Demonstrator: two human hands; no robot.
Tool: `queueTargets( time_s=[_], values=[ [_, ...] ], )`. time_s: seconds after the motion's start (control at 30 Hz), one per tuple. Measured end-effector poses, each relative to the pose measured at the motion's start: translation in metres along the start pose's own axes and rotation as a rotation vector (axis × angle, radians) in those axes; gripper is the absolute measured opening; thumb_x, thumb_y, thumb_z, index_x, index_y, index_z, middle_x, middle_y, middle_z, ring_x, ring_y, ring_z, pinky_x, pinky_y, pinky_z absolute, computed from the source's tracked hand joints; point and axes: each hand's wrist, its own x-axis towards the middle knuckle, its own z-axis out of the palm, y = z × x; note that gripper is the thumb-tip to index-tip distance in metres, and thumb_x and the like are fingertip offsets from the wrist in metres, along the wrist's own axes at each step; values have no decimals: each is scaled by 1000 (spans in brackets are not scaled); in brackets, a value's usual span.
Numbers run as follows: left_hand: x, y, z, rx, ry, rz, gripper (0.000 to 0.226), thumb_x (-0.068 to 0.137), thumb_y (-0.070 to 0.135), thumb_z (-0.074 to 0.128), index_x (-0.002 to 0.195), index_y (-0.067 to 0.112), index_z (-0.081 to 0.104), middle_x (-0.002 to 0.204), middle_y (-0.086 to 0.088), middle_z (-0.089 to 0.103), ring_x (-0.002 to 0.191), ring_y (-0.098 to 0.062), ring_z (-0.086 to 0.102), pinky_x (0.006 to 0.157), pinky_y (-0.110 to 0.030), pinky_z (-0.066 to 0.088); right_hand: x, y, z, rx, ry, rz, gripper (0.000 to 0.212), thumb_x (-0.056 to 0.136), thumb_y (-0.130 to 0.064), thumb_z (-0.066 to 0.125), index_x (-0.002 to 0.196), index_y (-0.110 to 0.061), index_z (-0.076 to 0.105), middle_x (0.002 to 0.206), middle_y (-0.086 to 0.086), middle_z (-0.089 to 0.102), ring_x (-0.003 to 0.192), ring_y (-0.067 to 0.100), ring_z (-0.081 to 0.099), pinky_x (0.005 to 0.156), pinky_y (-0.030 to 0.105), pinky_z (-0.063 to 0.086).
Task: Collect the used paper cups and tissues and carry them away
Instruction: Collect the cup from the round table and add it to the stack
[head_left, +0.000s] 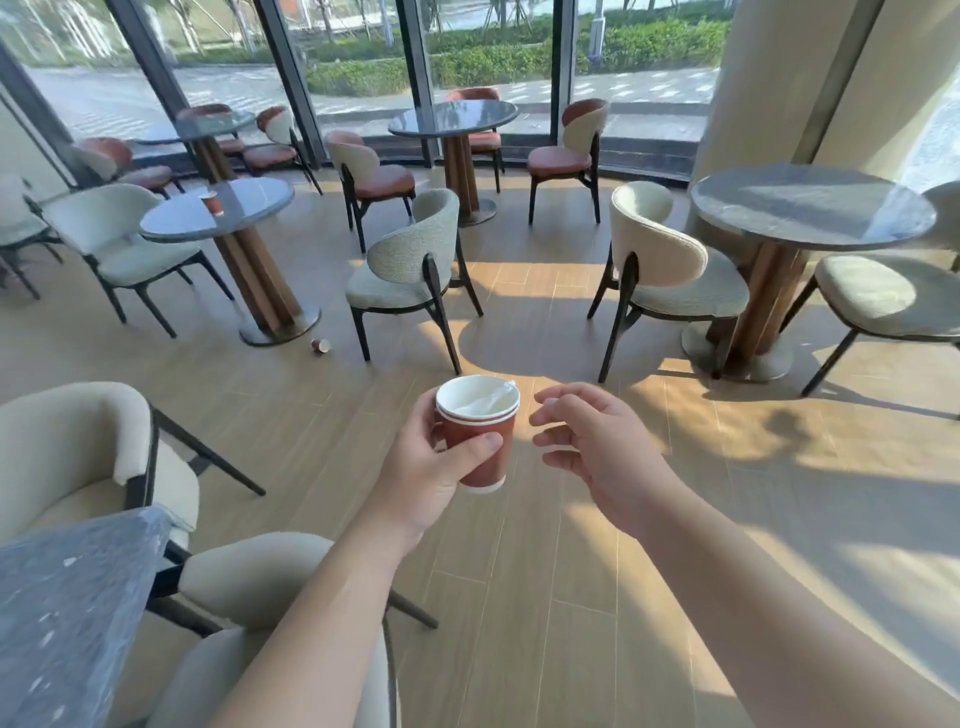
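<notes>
My left hand (423, 470) grips a stack of red paper cups (480, 431) held upright at chest height, with a white tissue tucked inside the top cup. My right hand (587, 441) hovers just right of the stack, fingers loosely curled and holding nothing. Another red paper cup (212, 202) stands on the round grey table (249, 218) at the left. A further red cup (320, 346) lies on its side on the floor beside that table's base.
Round grey tables (810, 208) with padded chairs (410, 270) fill the room ahead. A grey table corner (67, 597) and two chairs are at my lower left. Wooden floor stretches open in front of me. Glass walls close the far side.
</notes>
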Motion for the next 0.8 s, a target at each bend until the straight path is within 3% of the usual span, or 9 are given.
queueTargets(
  time_s=[0.1, 0.37, 0.53, 0.8],
  values=[
    [30, 4, 30, 46, 16, 34, 49, 63, 37, 87, 107, 52, 70, 114, 15, 75, 105, -2, 69, 82, -16, 53, 31, -19, -26, -8, -37, -2, 17, 85, -13, 55, 95, -15, 69, 81, -2, 70, 73, 14, 62, 64, 27, 49],
    [89, 1, 57, 94, 62, 34, 51, 62, 42, 87, 108, 53, 68, 117, 14, 74, 109, -6, 68, 83, -18, 54, 84, -40, -51, 29, -76, -7, 19, 82, -14, 55, 93, -14, 70, 81, 1, 68, 72, 17, 61, 64, 28, 48],
    [127, -5, 27, 133, 107, 28, 52, 61, 47, 86, 108, 58, 65, 117, 18, 73, 108, -3, 68, 82, -16, 53, 128, -42, -35, 2, -102, 26, 17, 88, -11, 53, 92, -14, 69, 81, 2, 68, 71, 17, 61, 65, 29, 48],
    [216, -33, -57, 56, 209, 22, 60, 60, 47, 85, 117, 43, 66, 117, 14, 74, 109, -6, 68, 82, -18, 53, 236, -35, 41, -100, -174, 71, 16, 86, -13, 54, 94, -13, 69, 80, 1, 68, 70, 17, 62, 64, 30, 48]
  ],
)
